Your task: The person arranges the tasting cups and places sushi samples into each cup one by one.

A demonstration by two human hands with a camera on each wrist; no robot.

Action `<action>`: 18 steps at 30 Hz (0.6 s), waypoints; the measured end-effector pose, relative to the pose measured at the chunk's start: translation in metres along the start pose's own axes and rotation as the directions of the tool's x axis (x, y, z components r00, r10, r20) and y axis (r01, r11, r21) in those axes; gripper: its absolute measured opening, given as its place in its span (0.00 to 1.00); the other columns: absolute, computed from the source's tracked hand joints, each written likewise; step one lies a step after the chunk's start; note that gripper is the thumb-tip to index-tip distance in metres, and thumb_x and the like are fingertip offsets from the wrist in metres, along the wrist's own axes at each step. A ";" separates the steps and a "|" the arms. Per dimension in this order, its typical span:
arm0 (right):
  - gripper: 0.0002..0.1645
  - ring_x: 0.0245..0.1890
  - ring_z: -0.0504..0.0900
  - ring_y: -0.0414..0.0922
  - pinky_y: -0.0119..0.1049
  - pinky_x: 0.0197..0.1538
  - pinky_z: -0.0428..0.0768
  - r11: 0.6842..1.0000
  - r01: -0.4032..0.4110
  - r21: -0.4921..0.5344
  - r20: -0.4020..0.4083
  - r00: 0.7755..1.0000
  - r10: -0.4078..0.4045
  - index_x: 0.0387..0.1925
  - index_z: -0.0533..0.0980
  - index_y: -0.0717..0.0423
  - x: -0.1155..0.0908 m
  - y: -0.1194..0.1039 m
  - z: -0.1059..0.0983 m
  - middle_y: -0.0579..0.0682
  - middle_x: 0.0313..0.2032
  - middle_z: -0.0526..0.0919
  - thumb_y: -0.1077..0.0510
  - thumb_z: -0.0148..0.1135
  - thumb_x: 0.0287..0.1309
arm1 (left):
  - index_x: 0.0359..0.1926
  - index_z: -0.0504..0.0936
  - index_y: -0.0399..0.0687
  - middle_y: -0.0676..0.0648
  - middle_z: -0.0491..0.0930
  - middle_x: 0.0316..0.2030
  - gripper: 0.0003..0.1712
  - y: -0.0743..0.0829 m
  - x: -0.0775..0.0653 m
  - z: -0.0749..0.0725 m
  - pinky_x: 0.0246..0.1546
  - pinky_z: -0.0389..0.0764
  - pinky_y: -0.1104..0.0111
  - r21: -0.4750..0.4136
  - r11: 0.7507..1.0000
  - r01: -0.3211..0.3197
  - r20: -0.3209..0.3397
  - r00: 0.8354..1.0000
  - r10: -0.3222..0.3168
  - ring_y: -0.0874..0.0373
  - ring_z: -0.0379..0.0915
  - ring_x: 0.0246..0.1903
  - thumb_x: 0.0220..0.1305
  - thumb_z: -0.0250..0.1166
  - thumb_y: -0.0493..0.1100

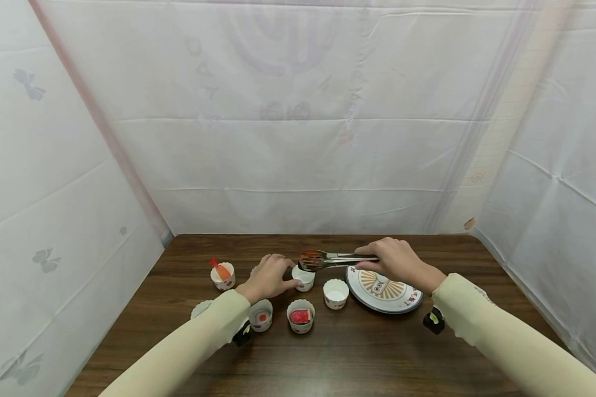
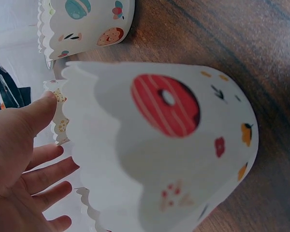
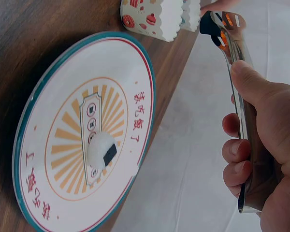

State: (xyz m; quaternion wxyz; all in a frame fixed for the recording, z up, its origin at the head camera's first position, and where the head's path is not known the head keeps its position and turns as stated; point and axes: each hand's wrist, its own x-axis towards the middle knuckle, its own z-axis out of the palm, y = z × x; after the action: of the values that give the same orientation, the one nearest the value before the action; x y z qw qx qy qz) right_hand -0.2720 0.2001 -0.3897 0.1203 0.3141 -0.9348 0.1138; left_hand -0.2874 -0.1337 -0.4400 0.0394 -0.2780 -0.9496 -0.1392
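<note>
My right hand (image 1: 394,259) grips metal tongs (image 1: 342,257) with its thumb and curled fingers. Something orange shows at the slotted tong tips (image 3: 224,36); its kind is unclear. Those tips hang above or just beside a white paper baking cup (image 1: 304,280). Beside that cup is my left hand (image 1: 268,278), thumb and index finger extended at its rim; whether they touch it is unclear. In the left wrist view, its fingers are loosely spread behind a large near cup with a donut print (image 2: 166,104).
A plate (image 1: 407,300) at right bears a white rice ball with a dark strip (image 3: 102,151). Around stand a cup with an orange shrimp piece (image 1: 222,271), one with a red piece (image 1: 299,316), one with a small orange-red piece (image 1: 262,317), and a white cup (image 1: 335,294).
</note>
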 end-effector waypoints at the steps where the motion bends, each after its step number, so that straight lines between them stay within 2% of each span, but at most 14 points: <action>1: 0.24 0.23 0.80 0.37 0.32 0.16 0.63 1.000 0.005 0.006 0.000 1.000 -0.005 0.56 0.86 0.48 0.000 -0.001 0.002 0.48 0.46 0.90 0.41 0.70 0.63 | 0.56 0.85 0.39 0.41 0.85 0.53 0.27 0.001 0.000 0.000 0.67 0.65 0.41 0.003 1.000 0.002 0.002 1.000 -0.002 0.38 0.72 0.63 0.66 0.72 0.55; 4: 0.24 0.29 0.85 0.42 0.31 0.17 0.65 1.000 0.010 0.011 0.001 1.000 -0.010 0.55 0.86 0.48 0.001 -0.002 0.005 0.47 0.46 0.90 0.41 0.71 0.63 | 0.56 0.85 0.39 0.41 0.85 0.54 0.28 0.002 -0.001 0.000 0.67 0.65 0.41 0.004 1.000 0.002 0.006 1.000 -0.002 0.38 0.72 0.63 0.66 0.72 0.55; 14: 0.24 0.30 0.86 0.42 0.31 0.16 0.64 1.000 0.003 0.011 0.010 1.000 -0.004 0.55 0.86 0.48 0.002 -0.002 0.007 0.47 0.47 0.90 0.41 0.70 0.63 | 0.55 0.85 0.39 0.41 0.85 0.53 0.27 0.001 0.000 0.001 0.67 0.65 0.41 0.003 1.000 -0.011 -0.006 1.000 0.011 0.38 0.72 0.63 0.66 0.72 0.55; 18: 0.24 0.34 0.87 0.45 0.31 0.19 0.67 1.000 0.008 0.011 0.017 1.000 -0.008 0.55 0.86 0.48 0.002 -0.002 0.008 0.47 0.47 0.90 0.41 0.70 0.64 | 0.55 0.85 0.40 0.41 0.85 0.52 0.26 0.002 0.000 0.001 0.67 0.66 0.41 0.004 1.000 -0.017 -0.007 1.000 0.017 0.38 0.72 0.63 0.66 0.72 0.55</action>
State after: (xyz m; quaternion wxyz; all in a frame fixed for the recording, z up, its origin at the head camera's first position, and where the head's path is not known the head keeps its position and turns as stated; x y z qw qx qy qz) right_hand -0.2734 0.1954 -0.3966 0.1111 0.3196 -0.9339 0.1159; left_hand -0.2867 -0.1321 -0.4404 0.0446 -0.2854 -0.9474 -0.1378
